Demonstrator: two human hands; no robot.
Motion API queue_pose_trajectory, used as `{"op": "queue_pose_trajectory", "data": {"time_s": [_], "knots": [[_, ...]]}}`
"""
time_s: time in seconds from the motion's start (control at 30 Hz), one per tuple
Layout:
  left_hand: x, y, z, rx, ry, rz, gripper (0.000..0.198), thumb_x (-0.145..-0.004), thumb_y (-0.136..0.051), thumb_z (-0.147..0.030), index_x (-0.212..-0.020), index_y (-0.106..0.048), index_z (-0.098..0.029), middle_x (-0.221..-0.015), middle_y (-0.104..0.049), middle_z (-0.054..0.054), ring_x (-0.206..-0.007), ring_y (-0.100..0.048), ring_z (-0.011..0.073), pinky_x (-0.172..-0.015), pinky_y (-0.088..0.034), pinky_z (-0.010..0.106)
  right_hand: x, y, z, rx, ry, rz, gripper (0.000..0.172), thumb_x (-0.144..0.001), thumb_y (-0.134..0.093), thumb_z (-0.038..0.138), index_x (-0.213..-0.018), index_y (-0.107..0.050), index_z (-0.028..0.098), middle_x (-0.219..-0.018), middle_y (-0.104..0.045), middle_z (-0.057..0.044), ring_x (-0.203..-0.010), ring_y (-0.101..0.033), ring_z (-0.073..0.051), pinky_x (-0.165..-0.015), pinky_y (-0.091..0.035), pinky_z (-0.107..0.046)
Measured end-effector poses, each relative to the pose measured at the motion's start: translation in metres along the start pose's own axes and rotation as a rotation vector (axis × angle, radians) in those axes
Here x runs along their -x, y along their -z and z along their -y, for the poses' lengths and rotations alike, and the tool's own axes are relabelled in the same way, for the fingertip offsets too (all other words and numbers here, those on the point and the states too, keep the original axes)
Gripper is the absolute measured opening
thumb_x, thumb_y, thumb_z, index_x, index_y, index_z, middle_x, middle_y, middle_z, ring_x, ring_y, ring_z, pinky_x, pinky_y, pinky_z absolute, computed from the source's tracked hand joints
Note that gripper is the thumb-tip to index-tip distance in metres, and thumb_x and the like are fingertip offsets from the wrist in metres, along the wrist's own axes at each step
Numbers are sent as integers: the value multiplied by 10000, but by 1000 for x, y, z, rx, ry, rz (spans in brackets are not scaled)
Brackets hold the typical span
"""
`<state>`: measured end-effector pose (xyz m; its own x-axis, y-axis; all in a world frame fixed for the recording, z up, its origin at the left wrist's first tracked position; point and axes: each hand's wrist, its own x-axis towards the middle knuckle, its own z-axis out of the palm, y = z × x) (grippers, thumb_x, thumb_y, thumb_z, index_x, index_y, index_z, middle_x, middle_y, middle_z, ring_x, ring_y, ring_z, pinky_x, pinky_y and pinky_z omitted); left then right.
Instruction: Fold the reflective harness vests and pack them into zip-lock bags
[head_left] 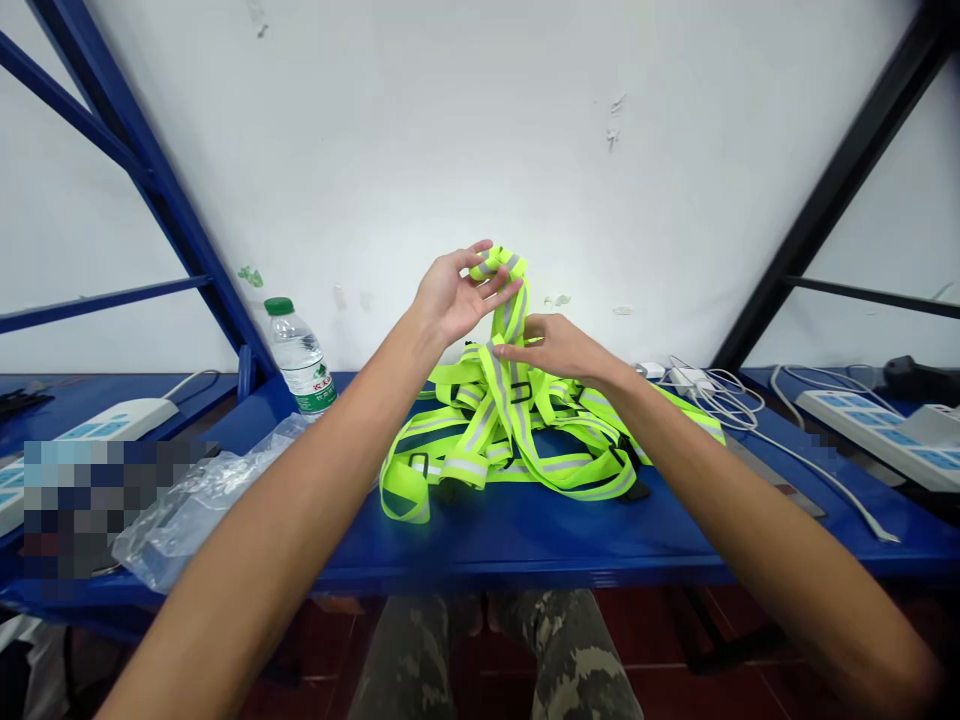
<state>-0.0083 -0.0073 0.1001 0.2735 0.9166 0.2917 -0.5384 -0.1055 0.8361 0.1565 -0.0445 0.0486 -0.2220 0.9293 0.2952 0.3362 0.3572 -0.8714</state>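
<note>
A fluorescent yellow-green strap point(511, 312) with a grey central stripe is held upright above a heap of matching straps point(465, 468), which is spread over the middle of a blue table point(450, 545). The strap's folded upper end is grasped by the left hand point(461, 302), the thumb and index finger being set at the fold and the other fingers extended across the front of the strap. Lower down, the strap is met from the other side by the right hand point(562, 345), whose thumb is laid across the front; the remaining fingers are partly hidden, and whether they are closed on the strap cannot be told. A black buckle point(520, 392) is seen just below the right thumb. To the left of the heap, a clear bottle point(300, 360) with a green cap is placed near the white wall point(450, 120), and a crumpled transparent bag point(202, 500) is partly covered by the left forearm. To the right, white cables point(724, 395) are tangled on the table, and a white power strip point(885, 430) is positioned farther out. Below the table edge, camouflage trousers point(577, 660) are visible.
</note>
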Motion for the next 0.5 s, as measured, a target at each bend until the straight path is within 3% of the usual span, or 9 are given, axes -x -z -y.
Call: {"op": "queue_pose_trajectory", "data": {"time_s": [0.13,0.3,0.4,0.5], "knots": [[0,7,-5,13,32,4,460,-609,-615,-111,-1060,-597,-199,-790,-649,24,-748,-653,163,-871,-561,364,-3,1,-7,-169,-50,-23,200,-740,-746,354,-827,-653,199,-911,-706,-16,-807,-620,-151,-688,-487,-284],[-6,29,-3,-74,53,-117,349,-619,-623,-132,-959,-585,-203,-780,-620,8,-599,-569,107,-724,-555,283,-9,27,-1,-435,-4,-160,290,-692,-779,309,-783,-518,222,-791,-662,15,-699,-625,-147,-653,-520,-300],[-5,35,5,-174,110,-172,286,-688,-630,-166,-966,-569,-186,-830,-621,37,-620,-585,123,-720,-555,294,-13,31,7,-375,26,-227,327,-724,-774,378,-825,-493,246,-697,-624,19,-581,-590,-157,-548,-506,-310],[6,30,13,-364,234,13,385,-778,-684,-364,-1103,-568,-194,-994,-664,110,-808,-669,217,-767,-560,352,-18,26,10,-250,102,-290,413,-690,-810,477,-820,-487,254,-635,-578,31,-505,-521,-145,-467,-442,-285]]}}
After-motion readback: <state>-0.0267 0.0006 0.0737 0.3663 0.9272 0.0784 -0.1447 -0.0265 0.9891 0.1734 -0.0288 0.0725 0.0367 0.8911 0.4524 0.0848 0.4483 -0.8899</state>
